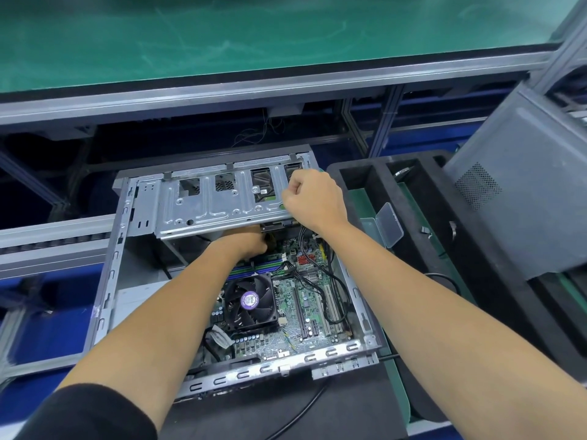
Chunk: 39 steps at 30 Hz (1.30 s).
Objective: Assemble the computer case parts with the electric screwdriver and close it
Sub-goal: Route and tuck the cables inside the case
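Grey sheet metal forms the open computer case (108, 281), which lies on its side on the dark surface (349, 404) with its inside facing up. At the left of its floor sits bare metal, then the motherboard (305, 300) with a black cooler fan (251, 301) bearing a purple label. Across the far end of the case a silver drive cage (203, 198) stands tilted up over the board.

The person's left hand (246, 242) reaches under the near edge of that cage, fingers curled out of sight beneath it; what they hold, if anything, cannot be told from this angle. The right hand (313, 198) is further right and higher, at the cage's right end, its grip closed in a fist around something green that barely shows, possibly a tool handle. Black cables (320, 281) loop across the board below the right wrist.

Just right of the case a small clear plastic box (386, 227) sits with its lid open, resting on a black foam tray (374, 185). Furthest right, the grey side panel (521, 198) with a perforated vent leans up against the frame.
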{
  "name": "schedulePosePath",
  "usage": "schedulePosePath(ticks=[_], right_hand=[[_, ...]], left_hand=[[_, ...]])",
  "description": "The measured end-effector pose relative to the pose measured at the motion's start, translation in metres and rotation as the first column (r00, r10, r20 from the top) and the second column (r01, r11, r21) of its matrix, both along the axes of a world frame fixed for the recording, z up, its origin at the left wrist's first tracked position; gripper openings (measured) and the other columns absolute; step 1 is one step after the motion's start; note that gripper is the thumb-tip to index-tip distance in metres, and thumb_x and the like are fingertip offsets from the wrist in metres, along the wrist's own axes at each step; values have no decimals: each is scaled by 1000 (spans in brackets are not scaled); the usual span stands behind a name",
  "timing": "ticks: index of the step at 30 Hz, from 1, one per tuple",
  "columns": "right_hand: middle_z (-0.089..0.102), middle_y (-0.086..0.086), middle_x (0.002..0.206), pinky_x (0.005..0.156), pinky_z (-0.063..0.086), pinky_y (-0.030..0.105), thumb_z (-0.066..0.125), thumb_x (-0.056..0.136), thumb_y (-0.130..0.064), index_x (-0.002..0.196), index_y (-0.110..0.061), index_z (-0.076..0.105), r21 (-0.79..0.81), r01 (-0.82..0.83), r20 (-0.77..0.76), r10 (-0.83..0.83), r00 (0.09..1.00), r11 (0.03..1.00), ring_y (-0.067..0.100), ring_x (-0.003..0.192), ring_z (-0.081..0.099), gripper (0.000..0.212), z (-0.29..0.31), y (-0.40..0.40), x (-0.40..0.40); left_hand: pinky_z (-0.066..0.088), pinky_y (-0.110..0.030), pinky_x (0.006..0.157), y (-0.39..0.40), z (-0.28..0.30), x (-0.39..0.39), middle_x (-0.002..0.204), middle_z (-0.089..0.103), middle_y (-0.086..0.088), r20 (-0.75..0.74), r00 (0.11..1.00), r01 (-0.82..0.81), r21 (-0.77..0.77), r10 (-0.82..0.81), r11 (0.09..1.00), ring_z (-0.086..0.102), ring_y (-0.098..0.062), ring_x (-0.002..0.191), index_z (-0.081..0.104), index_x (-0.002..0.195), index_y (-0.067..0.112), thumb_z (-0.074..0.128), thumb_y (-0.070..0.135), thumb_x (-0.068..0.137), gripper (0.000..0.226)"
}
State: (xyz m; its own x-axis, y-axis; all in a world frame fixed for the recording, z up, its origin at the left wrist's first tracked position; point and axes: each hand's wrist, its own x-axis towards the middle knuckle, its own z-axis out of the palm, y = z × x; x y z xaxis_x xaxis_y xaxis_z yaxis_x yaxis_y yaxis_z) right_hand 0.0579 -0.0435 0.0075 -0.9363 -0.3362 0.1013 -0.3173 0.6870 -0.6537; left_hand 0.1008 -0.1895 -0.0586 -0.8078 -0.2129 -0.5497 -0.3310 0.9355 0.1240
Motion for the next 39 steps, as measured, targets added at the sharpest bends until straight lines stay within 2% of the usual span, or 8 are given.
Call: schedulePosePath(ticks=[2, 4, 9, 14, 21, 27, 31, 39], right_hand=[[68, 3, 75, 53, 36, 21, 56, 85, -18, 79, -11, 65, -1, 2, 1, -2, 1000, 1000, 19, 67, 58, 13, 0, 0, 0], [68, 3, 75, 53, 36, 21, 56, 85, -18, 80, -11, 65, 0, 1, 1, -1, 1000, 1000, 20, 67, 58, 13, 0, 0, 0], [68, 3, 75, 53, 35, 21, 56, 84, -17, 79, -11, 65, -1, 2, 2, -2, 1000, 1000, 20, 67, 57, 12, 1, 0, 0], [68, 4, 74, 53, 37, 22, 56, 84, -17, 77, -11, 63, -5, -1, 9, 1, 1000, 1000, 23, 68, 61, 12, 1, 0, 0], [66, 4, 74, 53, 37, 22, 56, 85, -18, 76, -10, 62, -6, -11, -7, 11, 1000, 1000, 21, 66, 58, 13, 0, 1, 0], [66, 3, 72, 52, 32, 22, 57, 85, -19, 75, -12, 62, -6, -13, -8, 13, 1000, 1000, 15, 60, 53, 13, -1, 2, -1], [67, 4, 75, 55, 38, 24, 57, 85, -19, 78, -10, 64, 9, -13, -13, 13, 1000, 1000, 22, 68, 60, 13, 0, 1, -1], [68, 6, 77, 55, 39, 25, 56, 84, -18, 78, -8, 64, 14, -19, -15, 19, 1000, 1000, 26, 71, 61, 14, 0, 1, 0]], left_hand=[[41, -36, 63, -2, -3, -1, 73, 45, -17, -16, 1000, 23, 20, -23, 1000, 34, -18, 58, 41, 68, 16, 41, 20, 93, 26], [33, -29, 54, -3, -6, 0, 64, 36, -4, -46, 997, 62, -39, -64, 997, 32, -16, 54, 36, 64, 18, 42, 19, 92, 29], [43, -32, 72, -2, -8, 0, 72, 41, -1, -72, 986, 144, -75, -149, 987, 45, -22, 70, 53, 97, 14, 40, 19, 92, 15], [39, -30, 66, -6, -8, -1, 69, 43, -1, -30, 996, 78, -46, -80, 996, 42, -16, 61, 44, 76, 18, 41, 24, 94, 20], [38, -30, 69, -4, -3, -3, 74, 46, -3, 3, 998, 56, -30, -56, 998, 47, -19, 71, 45, 74, 16, 45, 23, 93, 20], [41, -37, 85, 2, 1, -2, 89, 50, -8, 27, 999, -17, -28, 18, 999, 40, -22, 87, 57, 105, 15, 45, 30, 94, 22], [41, -29, 63, -3, -3, -1, 76, 50, -8, -27, 1000, 3, 7, -3, 1000, 46, -22, 66, 46, 68, 15, 46, 19, 90, 23], [37, -26, 59, 3, -6, 1, 73, 50, -4, -59, 997, 43, -73, -47, 996, 47, -19, 64, 48, 70, 16, 46, 24, 89, 20]])
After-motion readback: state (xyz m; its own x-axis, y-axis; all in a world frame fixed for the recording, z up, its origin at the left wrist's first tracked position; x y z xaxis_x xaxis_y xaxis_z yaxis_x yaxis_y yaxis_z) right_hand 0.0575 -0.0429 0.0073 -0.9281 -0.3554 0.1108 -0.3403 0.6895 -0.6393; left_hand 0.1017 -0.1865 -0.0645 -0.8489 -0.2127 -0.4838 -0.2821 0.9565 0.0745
